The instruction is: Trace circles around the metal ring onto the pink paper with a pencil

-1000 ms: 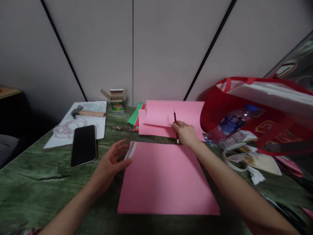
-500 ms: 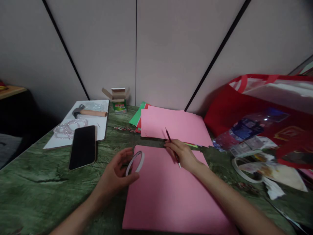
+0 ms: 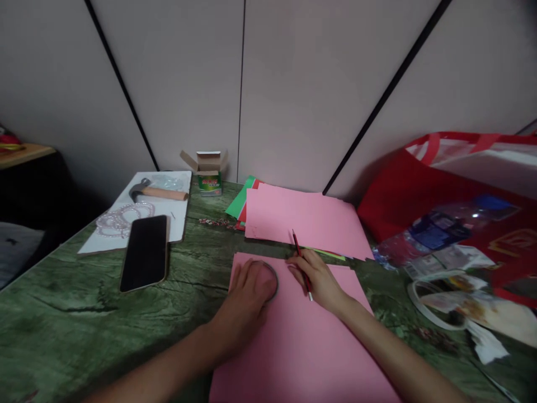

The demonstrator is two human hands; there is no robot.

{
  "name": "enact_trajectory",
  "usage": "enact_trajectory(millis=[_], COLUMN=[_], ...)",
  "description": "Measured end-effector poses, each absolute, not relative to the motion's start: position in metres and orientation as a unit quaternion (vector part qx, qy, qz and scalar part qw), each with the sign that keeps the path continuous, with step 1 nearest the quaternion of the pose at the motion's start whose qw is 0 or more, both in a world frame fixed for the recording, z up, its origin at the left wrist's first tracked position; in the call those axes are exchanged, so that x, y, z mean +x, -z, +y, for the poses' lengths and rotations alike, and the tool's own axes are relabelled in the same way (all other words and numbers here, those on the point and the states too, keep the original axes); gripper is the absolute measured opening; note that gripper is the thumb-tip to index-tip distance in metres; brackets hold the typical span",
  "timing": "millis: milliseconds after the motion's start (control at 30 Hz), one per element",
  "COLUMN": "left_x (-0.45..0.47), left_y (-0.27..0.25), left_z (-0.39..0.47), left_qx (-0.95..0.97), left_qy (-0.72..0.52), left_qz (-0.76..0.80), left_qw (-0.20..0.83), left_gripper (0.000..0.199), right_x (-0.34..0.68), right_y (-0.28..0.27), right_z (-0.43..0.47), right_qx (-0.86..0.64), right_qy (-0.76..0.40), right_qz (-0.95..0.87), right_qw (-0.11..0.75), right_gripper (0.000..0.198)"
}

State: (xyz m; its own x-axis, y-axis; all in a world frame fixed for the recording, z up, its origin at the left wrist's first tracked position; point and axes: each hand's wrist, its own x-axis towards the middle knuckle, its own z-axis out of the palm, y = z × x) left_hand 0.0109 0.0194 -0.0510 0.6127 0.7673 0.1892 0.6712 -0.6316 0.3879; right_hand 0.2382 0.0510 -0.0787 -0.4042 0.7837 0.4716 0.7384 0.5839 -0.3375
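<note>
A stack of pink paper sheets (image 3: 310, 347) lies in front of me on the table. Near its upper left corner a thin ring (image 3: 275, 280) rests flat on the top sheet, pink paper showing through its middle. My left hand (image 3: 247, 296) grips and presses the ring from the left, its fingers covering that side of the rim. Between the fingers of my right hand (image 3: 316, 277) is a red and black pencil (image 3: 302, 266). The pencil's dark point is directed away from me and its white end toward me. This hand is over the sheets, right of the ring.
More pink sheets (image 3: 306, 218) lie behind, over green and red paper. Left are a phone (image 3: 145, 252), a hammer (image 3: 161, 193), beaded strands (image 3: 121, 218) and an opened small box (image 3: 210, 182). Right are a red bag (image 3: 390, 190), plastic bottle (image 3: 423, 235) and white ring (image 3: 423, 308).
My left hand has moved right and brought the ring from a tilted hold down flat onto the pink paper. My right hand still holds the pencil. The view has shifted slightly.
</note>
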Motion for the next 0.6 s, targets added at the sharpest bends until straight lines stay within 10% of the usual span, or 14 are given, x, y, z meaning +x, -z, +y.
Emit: enact_trajectory(millis=[600], left_x=[0.020], left_y=[0.075], left_z=[0.006], left_qx=[0.922], left_qy=[-0.073], left_qz=[0.380], left_qw=[-0.014], left_gripper=[0.042], right_x=[0.237], right_y=[0.074], right_z=[0.049], right_qx=[-0.456], right_qy=[-0.057], right_qz=[-0.836], right_qw=[0.299], right_gripper=[0.019])
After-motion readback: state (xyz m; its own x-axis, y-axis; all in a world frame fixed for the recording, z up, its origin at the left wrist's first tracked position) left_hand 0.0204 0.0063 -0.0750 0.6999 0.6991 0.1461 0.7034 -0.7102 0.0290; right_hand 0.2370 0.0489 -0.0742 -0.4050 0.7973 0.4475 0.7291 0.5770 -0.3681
